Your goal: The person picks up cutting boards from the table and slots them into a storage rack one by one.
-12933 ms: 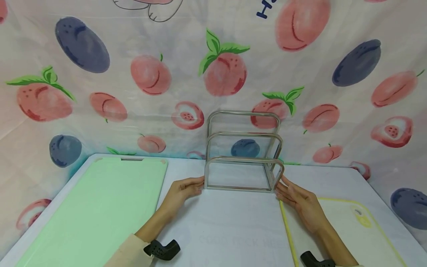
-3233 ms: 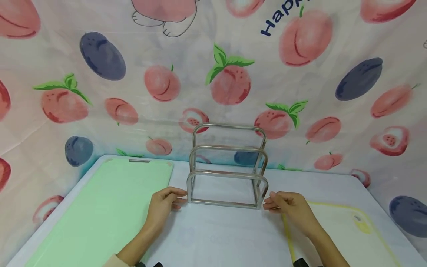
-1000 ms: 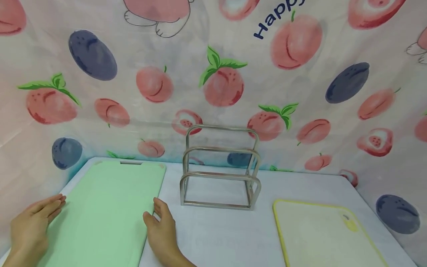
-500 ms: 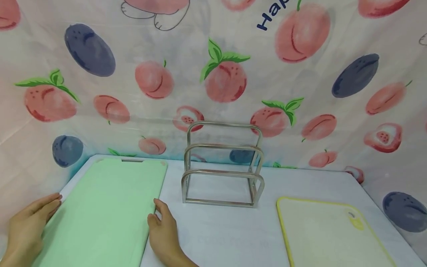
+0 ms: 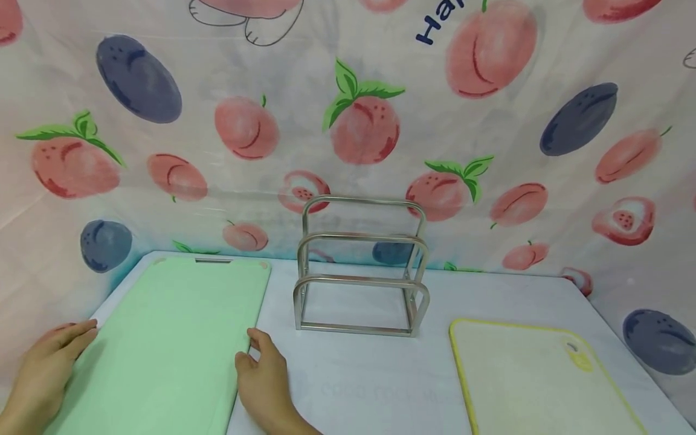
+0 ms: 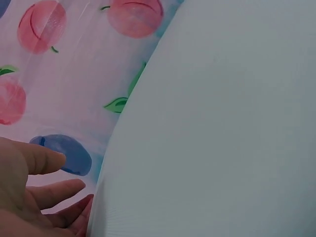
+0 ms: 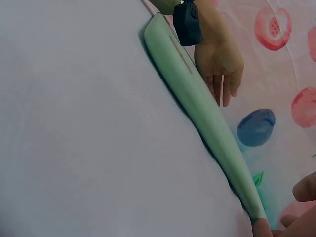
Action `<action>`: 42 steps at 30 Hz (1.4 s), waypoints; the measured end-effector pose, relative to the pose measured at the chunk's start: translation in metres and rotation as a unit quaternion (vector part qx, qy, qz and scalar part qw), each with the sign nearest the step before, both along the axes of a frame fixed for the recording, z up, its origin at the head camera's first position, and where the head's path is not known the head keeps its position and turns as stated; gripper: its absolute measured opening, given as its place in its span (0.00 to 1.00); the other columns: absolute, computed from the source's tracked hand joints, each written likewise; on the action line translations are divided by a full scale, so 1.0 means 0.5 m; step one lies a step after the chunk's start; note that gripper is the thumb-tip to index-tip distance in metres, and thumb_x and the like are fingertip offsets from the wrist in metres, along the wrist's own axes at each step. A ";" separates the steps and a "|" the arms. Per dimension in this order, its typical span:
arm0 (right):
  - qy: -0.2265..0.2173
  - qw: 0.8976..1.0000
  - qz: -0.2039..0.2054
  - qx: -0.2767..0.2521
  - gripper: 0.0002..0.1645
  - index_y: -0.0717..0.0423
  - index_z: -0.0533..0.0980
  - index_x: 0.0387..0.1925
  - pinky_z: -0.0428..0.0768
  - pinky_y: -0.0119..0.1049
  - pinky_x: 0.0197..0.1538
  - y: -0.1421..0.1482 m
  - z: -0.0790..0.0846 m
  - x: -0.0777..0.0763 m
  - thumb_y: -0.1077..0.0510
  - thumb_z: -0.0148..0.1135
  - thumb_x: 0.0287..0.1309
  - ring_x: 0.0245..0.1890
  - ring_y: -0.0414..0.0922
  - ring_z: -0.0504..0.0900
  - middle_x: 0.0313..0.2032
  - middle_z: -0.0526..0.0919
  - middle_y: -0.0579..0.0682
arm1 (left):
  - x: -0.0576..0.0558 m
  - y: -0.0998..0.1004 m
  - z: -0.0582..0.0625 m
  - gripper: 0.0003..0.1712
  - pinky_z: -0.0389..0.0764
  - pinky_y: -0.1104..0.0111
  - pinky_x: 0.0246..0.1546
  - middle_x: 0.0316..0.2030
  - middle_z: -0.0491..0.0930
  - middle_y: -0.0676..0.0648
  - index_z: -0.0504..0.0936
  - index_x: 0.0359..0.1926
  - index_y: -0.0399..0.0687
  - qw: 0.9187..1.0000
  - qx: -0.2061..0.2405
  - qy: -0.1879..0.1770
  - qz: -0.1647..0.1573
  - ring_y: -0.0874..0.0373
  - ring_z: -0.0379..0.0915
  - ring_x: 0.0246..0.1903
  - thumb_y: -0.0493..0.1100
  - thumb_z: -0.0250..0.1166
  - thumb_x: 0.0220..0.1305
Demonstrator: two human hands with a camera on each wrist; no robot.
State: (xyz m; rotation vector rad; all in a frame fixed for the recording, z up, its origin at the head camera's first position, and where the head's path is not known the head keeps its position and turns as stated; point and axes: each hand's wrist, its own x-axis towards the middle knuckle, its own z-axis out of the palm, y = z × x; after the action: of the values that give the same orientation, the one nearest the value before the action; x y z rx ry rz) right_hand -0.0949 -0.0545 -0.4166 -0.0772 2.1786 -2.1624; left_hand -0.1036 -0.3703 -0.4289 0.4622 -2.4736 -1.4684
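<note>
A large green cutting board [image 5: 179, 314] lies flat on the left of the white table. My left hand [image 5: 46, 371] is at its left edge, fingers extended. In the left wrist view that hand [image 6: 39, 192] has its thumb raised off and its fingertips right at the rim of a pale surface. My right hand [image 5: 269, 377] stands at the board's right edge, index finger and thumb apart, fingertips right at the edge. In the right wrist view the green board [image 7: 197, 108] shows at a low slant, with fingertips at its near end.
A metal rack [image 5: 361, 281] with three upright frames stands at mid-table, near the back. On the right lies a white cutting board [image 5: 533, 380] with a yellow rim. A fruit-patterned cloth [image 5: 304, 66] hangs behind the table [image 5: 375, 374].
Both hands have left the metal rack's sides and moved left to the green board's edges. Earlier the rack came nearer and slightly left. Over the last second the hands barely move.
</note>
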 end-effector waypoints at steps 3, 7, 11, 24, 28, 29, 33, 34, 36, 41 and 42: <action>0.015 0.999 0.006 0.031 0.20 0.54 0.70 0.52 0.73 0.29 0.46 0.003 -0.002 -0.003 0.63 0.55 0.55 0.47 0.42 0.74 0.48 0.73 0.48 | -0.003 0.007 0.002 0.29 0.60 0.82 0.27 0.40 0.64 0.52 0.64 0.56 0.25 0.995 -0.103 0.002 -0.008 0.77 0.54 0.34 0.47 0.50 0.65; 0.039 0.996 0.015 0.084 0.20 0.53 0.71 0.51 0.72 0.32 0.48 0.009 -0.002 -0.008 0.62 0.55 0.55 0.48 0.42 0.73 0.46 0.75 0.48 | -0.003 0.013 0.002 0.30 0.61 0.84 0.36 0.49 0.64 0.39 0.61 0.58 0.25 0.994 -0.107 -0.025 -0.018 0.71 0.57 0.45 0.47 0.46 0.67; 0.024 0.993 0.030 0.108 0.20 0.51 0.71 0.52 0.70 0.38 0.50 0.016 0.006 -0.011 0.58 0.55 0.55 0.50 0.43 0.72 0.47 0.76 0.48 | -0.003 0.015 0.008 0.34 0.53 0.60 0.60 0.62 0.50 0.29 0.53 0.62 0.28 0.993 -0.078 -0.075 -0.040 0.47 0.44 0.61 0.53 0.40 0.68; -0.082 0.996 0.043 0.012 0.21 0.38 0.70 0.51 0.57 0.44 0.60 0.015 0.016 -0.003 0.51 0.56 0.54 0.60 0.39 0.58 0.55 0.67 0.34 | -0.005 0.014 0.021 0.34 0.46 0.43 0.54 0.59 0.46 0.23 0.52 0.61 0.26 0.989 -0.093 -0.098 -0.051 0.32 0.40 0.58 0.53 0.39 0.68; -0.101 0.988 0.070 -0.097 0.21 0.47 0.70 0.53 0.62 0.44 0.58 0.022 0.009 -0.017 0.56 0.55 0.56 0.60 0.45 0.59 0.57 0.66 0.44 | -0.012 0.013 0.017 0.33 0.48 0.41 0.52 0.58 0.48 0.22 0.55 0.60 0.25 0.987 -0.127 -0.093 -0.039 0.29 0.43 0.57 0.51 0.41 0.67; -0.110 0.983 0.076 -0.128 0.21 0.49 0.70 0.53 0.64 0.43 0.57 0.024 0.007 -0.020 0.57 0.55 0.56 0.60 0.47 0.59 0.58 0.66 0.47 | -0.014 0.013 0.016 0.33 0.50 0.41 0.51 0.57 0.49 0.21 0.56 0.59 0.25 0.986 -0.132 -0.094 -0.036 0.28 0.45 0.56 0.51 0.41 0.67; -0.134 0.966 0.095 -0.201 0.22 0.53 0.69 0.54 0.64 0.43 0.57 0.030 0.002 -0.028 0.57 0.55 0.56 0.61 0.49 0.58 0.60 0.63 0.51 | -0.022 0.015 0.012 0.32 0.55 0.42 0.48 0.56 0.52 0.21 0.58 0.59 0.24 0.986 -0.134 -0.099 -0.025 0.28 0.49 0.54 0.50 0.44 0.66; -0.135 0.965 0.099 -0.202 0.23 0.53 0.70 0.54 0.64 0.43 0.57 0.031 0.001 -0.028 0.56 0.56 0.55 0.61 0.49 0.58 0.60 0.63 0.50 | -0.023 0.015 0.010 0.33 0.55 0.43 0.49 0.57 0.51 0.21 0.57 0.59 0.24 0.987 -0.124 -0.103 -0.025 0.28 0.48 0.54 0.50 0.45 0.66; -0.134 0.965 0.105 -0.200 0.24 0.51 0.70 0.54 0.62 0.43 0.58 0.032 0.000 -0.025 0.53 0.57 0.54 0.62 0.48 0.57 0.60 0.62 0.49 | -0.024 0.015 0.008 0.34 0.54 0.43 0.50 0.58 0.49 0.23 0.55 0.60 0.24 0.988 -0.100 -0.114 -0.022 0.30 0.47 0.55 0.51 0.45 0.66; -0.128 0.964 0.105 -0.209 0.25 0.48 0.70 0.54 0.62 0.42 0.58 0.034 -0.003 -0.019 0.49 0.57 0.54 0.61 0.46 0.59 0.59 0.63 0.46 | -0.022 0.012 0.004 0.33 0.59 0.57 0.54 0.61 0.49 0.27 0.54 0.61 0.26 0.991 -0.058 -0.117 -0.017 0.38 0.46 0.57 0.49 0.45 0.66; -0.127 0.963 0.106 -0.214 0.25 0.48 0.70 0.55 0.62 0.42 0.58 0.034 -0.003 -0.018 0.49 0.56 0.55 0.61 0.46 0.59 0.60 0.63 0.47 | -0.022 0.012 0.004 0.32 0.62 0.63 0.51 0.59 0.53 0.28 0.55 0.60 0.25 0.992 -0.060 -0.110 -0.013 0.41 0.50 0.55 0.48 0.46 0.66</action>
State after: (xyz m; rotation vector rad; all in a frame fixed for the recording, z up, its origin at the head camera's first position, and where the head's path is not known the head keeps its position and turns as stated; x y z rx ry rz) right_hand -0.1041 -0.0375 -0.4181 -0.0495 1.4733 -2.3241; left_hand -0.1146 -0.3645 -0.4272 0.6005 -2.7286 -1.3322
